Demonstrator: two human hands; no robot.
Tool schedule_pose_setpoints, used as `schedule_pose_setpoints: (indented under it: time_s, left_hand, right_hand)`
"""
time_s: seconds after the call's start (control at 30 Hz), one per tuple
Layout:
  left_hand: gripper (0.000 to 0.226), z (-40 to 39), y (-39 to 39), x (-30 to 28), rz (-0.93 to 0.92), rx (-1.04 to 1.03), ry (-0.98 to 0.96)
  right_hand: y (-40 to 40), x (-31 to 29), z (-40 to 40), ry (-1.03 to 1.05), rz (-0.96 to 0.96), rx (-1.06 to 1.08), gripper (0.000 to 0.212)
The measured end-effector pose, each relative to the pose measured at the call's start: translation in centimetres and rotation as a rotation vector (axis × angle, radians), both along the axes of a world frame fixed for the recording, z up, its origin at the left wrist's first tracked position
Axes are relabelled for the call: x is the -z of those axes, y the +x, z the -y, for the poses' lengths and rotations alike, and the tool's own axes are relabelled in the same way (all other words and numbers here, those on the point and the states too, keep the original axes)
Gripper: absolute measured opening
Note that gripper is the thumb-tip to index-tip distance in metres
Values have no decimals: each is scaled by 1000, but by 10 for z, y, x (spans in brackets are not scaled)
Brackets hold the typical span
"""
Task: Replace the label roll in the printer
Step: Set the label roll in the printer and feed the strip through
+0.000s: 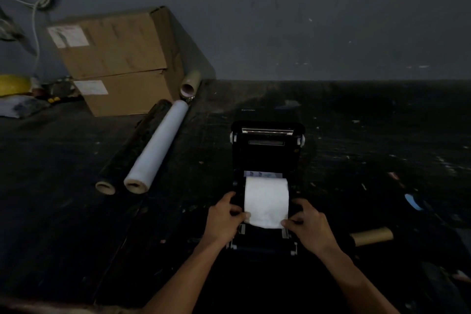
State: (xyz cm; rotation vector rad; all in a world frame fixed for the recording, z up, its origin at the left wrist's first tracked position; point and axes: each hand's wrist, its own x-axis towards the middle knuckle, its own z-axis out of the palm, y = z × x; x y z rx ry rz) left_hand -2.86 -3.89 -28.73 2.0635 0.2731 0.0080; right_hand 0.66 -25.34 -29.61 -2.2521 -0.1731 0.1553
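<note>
A black label printer point(267, 155) sits on the dark table with its lid swung up and back. A white label roll point(266, 199) lies in its open bay, and its loose end reaches forward over the front of the printer. My left hand point(225, 216) pinches the left corner of that loose end. My right hand point(309, 224) pinches the right corner. Both hands rest against the printer's sides.
A white film roll point(158, 145) and a black roll point(132, 148) lie to the left. Two stacked cardboard boxes point(119, 58) stand at the back left against the wall. A bare cardboard core point(373, 236) lies to the right. Scraps litter the table point(382, 148).
</note>
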Motion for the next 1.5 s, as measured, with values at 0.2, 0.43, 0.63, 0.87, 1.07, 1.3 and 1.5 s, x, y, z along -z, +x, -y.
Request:
schedule_pose_setpoints:
  time_s: [0.2,0.43,0.63,0.87,1.07,1.3,1.5]
  left_hand:
    - [81,-2,-4,4,-14,10,9]
    - [79,-9,-7,4,-43,58,21]
    - [81,-12,-9,6,-44,95,73]
    - [86,-20,-5,-5,-52,174,141]
    - [85,-22,-4,-4,-58,205,151]
    - [91,-20,10,-13,-148,294,217]
    - [94,-21,10,-2,-105,207,110]
  right_hand:
    - [-2,3,-4,-53,-16,-39,65]
    - [-3,-3,-9,-29,-96,-76,76]
    - [-13,-4,-10,2,-46,-92,79]
    - [-6,-4,-16,-32,-20,-91,72]
    - [0,-7,-16,-99,-43,-144,79]
    - [1,-7,-13,-85,-35,-97,71]
    - [4,-9,-13,-115,-69,-128,78]
